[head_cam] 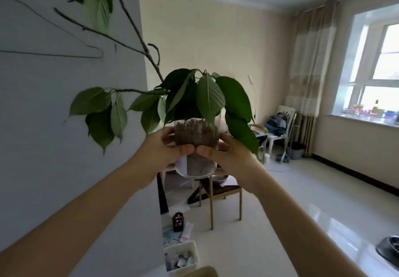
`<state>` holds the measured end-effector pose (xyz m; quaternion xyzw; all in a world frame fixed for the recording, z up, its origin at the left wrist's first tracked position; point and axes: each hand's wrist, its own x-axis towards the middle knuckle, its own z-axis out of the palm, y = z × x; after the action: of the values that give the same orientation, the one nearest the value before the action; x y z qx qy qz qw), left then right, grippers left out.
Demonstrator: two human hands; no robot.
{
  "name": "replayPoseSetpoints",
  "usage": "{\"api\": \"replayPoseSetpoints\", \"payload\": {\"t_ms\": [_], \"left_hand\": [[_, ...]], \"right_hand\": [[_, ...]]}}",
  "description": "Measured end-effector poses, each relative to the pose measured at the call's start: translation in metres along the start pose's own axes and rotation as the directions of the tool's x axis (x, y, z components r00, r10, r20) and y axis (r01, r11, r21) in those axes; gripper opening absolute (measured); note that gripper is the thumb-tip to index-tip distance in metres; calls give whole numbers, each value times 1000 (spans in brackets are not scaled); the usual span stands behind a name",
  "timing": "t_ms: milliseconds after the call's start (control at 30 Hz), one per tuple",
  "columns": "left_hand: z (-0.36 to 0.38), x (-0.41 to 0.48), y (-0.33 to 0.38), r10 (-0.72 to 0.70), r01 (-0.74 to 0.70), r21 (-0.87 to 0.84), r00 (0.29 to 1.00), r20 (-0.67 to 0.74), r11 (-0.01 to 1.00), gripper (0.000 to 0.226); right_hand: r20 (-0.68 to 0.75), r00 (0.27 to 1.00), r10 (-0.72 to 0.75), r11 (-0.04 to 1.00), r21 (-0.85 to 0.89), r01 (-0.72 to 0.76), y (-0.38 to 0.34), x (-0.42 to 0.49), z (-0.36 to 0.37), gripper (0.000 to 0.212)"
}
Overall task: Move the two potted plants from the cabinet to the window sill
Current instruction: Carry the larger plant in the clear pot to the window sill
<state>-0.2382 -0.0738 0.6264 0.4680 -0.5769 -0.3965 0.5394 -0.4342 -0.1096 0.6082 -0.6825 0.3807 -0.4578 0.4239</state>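
Two bare forearms reach up from the bottom corners and meet at mid-frame. The left hand (pixel 160 147) and the right hand (pixel 224 151) both grip a clear glass jar filled with brown soil (pixel 195 145), one on each side, with the thumbs pressed against its near wall and almost touching each other. The jar is held in the air, clear of any surface, with its rounded base showing below the hands.

A leafy plant with broad dark green leaves (pixel 207 97) rises from the soil. Its leaves droop over the jar's rim and over the right hand. A thin woody branch (pixel 138 33) climbs up and to the left in front of the grey wall (pixel 54 125), bearing more leaves near the top edge.

Below and behind the jar stands a wooden chair with thin legs (pixel 220 199) on the glossy white tiled floor (pixel 302 201). A white plastic basket of small items (pixel 181 257) sits on the floor at the foot of the wall.

Further off, a white chair heaped with dark clothes (pixel 279 123) stands beside a beige striped curtain (pixel 311 61). At the far right, the white window sill (pixel 358 120) carries small colourful items under a bright window (pixel 384 65).
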Motion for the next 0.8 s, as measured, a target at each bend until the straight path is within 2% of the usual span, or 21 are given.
{"api": "replayPoseSetpoints", "payload": {"t_ms": [100,233,500,600,667,800], "left_hand": [[36,24,1,14,-14,14,1000,26,1000,52],[87,60,2,6,-8,35,998,60,999,60],[176,135,1,61,-66,40,991,119,997,63],[208,164,-2,79,-87,41,982,173,995,61],[230,186,-4,86,-92,18,973,216,996,61],[275,233,-12,120,-125,-6,941,315,992,59]], "right_hand": [[-17,1000,13,1000,-3,-13,5,4,-40,38],[-95,994,51,998,-21,-53,15,15,-94,62],[-186,981,57,997,-35,-65,39,40,-191,72],[-239,970,41,997,-58,-57,47,47,-224,84],[-273,961,36,996,-68,-56,54,55,-247,79],[-346,937,58,994,-65,-86,71,74,-294,50]]}}
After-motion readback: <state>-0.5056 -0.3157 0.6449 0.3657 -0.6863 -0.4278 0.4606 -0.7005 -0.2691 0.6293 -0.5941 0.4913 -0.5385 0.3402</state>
